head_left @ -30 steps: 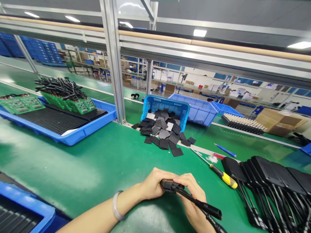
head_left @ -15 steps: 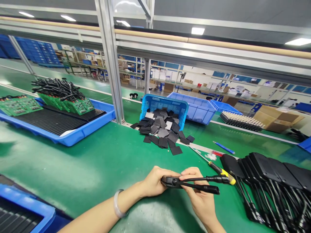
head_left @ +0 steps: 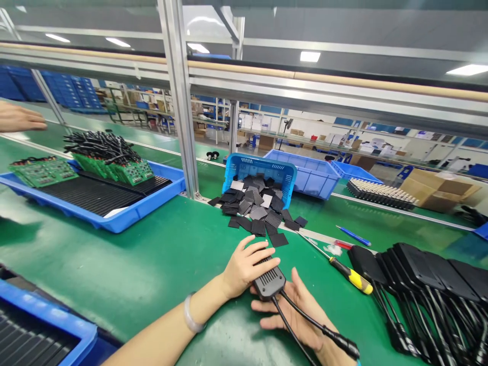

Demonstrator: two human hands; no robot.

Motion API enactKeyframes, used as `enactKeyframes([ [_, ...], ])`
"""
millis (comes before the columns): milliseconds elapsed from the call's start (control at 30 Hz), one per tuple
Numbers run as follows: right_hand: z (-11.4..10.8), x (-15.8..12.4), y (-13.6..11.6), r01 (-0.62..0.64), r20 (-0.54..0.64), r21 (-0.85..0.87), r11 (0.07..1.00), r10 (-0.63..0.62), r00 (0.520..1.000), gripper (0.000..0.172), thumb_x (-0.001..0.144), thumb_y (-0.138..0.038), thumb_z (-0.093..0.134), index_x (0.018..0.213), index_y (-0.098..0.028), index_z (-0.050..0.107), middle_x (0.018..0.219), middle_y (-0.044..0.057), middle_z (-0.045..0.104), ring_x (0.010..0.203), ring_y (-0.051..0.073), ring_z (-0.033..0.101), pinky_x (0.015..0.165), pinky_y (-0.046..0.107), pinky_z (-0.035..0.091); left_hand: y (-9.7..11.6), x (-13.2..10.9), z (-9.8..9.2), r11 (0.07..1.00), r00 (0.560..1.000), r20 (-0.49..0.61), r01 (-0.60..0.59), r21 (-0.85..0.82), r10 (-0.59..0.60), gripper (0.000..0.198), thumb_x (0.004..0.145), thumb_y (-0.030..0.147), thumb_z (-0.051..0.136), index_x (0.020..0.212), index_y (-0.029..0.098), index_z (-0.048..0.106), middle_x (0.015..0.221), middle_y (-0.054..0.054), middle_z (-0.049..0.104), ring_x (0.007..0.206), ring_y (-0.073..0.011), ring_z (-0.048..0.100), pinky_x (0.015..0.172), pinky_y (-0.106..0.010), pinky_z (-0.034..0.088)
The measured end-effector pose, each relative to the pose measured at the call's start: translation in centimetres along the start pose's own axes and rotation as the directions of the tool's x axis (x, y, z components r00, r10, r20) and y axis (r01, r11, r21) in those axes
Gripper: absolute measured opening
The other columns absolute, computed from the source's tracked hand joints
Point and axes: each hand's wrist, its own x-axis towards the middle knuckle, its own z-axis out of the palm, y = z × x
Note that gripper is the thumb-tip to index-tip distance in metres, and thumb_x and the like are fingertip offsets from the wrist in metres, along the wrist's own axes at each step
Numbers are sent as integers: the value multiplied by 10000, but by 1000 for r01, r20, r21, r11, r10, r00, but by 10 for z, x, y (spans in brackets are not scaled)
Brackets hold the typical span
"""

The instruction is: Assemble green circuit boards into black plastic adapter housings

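A black plastic box [head_left: 270,280] with a slotted top and two black cables leaving its near end is held above the green bench. My left hand [head_left: 246,264], with a pale bangle on the wrist, lies over it, fingers across the top and gripping it. Below and to the right, my right hand [head_left: 292,310] is palm up with its fingers spread; part of it is hidden behind the box and cables, and whether it bears any weight I cannot tell. One cable, ending in a black connector [head_left: 345,343], runs over the right wrist.
Thin black pads [head_left: 263,203] spill from a tipped blue basket [head_left: 261,161]. A yellow-handled screwdriver [head_left: 351,274] lies near stacked black cabled boxes [head_left: 415,267]. Left, a blue tray [head_left: 114,223] bears green circuit boards [head_left: 133,172]. Another person's hand [head_left: 21,117] reaches in at far left.
The box has turned from edge-on so its slotted top shows, cables now pointing toward me. My right hand has spread its fingers beneath it. Another person's hand has appeared at far left.
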Motion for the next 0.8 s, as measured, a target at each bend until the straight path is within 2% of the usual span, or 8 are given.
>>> enactKeyframes([
  [67,-3,4,5,52,-69,-63,997,-56,996,564,779,-519,679,1155,-111,579,1043,172,685,809,194,677,580,249,545,5,1,3,980,979,54,198,-26,-196,495,913,167,472,1385,310,437,1421,-110,476,1333,-284,388,1117,-573,232],
  [133,-9,9,8,178,-200,-214,960,-221,955,510,760,-433,731,1143,-141,562,980,117,689,673,125,632,510,197,499,9,1,8,844,868,127,496,-202,-480,529,916,204,438,1436,265,366,1492,-159,343,1366,-331,320,1084,-600,282],
  [267,-19,15,16,208,-258,-570,795,-413,874,771,708,-432,761,1340,-189,393,784,-4,621,539,108,537,507,245,501,17,2,15,99,514,487,753,-651,-706,576,915,384,459,1444,206,317,1338,-191,449,1077,-267,577,865,-451,520],
  [367,-19,15,23,166,-191,-710,684,-414,890,897,690,-317,747,1442,-194,272,810,-4,590,587,129,522,516,272,515,25,6,15,-216,436,611,669,-711,-661,856,737,423,724,1441,214,285,1265,-162,481,888,-204,621,767,-359,536],
  [500,-15,12,19,152,-232,-647,747,-383,894,803,708,-334,708,1395,-148,338,767,4,609,574,131,546,523,275,517,25,12,7,-328,458,675,627,-707,-578,695,689,312,742,1309,214,444,1162,-109,576,862,-197,629,729,-320,524],
  [567,-14,9,11,148,-274,-555,819,-348,897,626,708,-343,724,1252,-143,488,795,31,653,606,132,589,544,256,517,18,14,3,-334,406,703,669,-664,-583,455,732,274,612,1166,173,518,1038,-103,640,859,-214,641,723,-338,531],
  [700,-14,5,-1,213,-318,-359,909,-333,888,407,643,-243,787,1013,-157,641,1125,109,672,780,150,642,541,217,523,0,10,6,-187,244,623,819,-543,-743,342,706,209,419,1025,124,509,887,-122,661,802,-237,650,756,-410,530],
  [800,-14,4,-2,254,-315,-226,940,-317,895,427,618,-185,791,1026,-148,670,1126,120,683,770,138,627,521,198,506,-12,4,7,-15,267,508,875,-485,-819,472,651,184,533,1119,127,503,1031,-142,638,976,-288,609,908,-464,464],
])
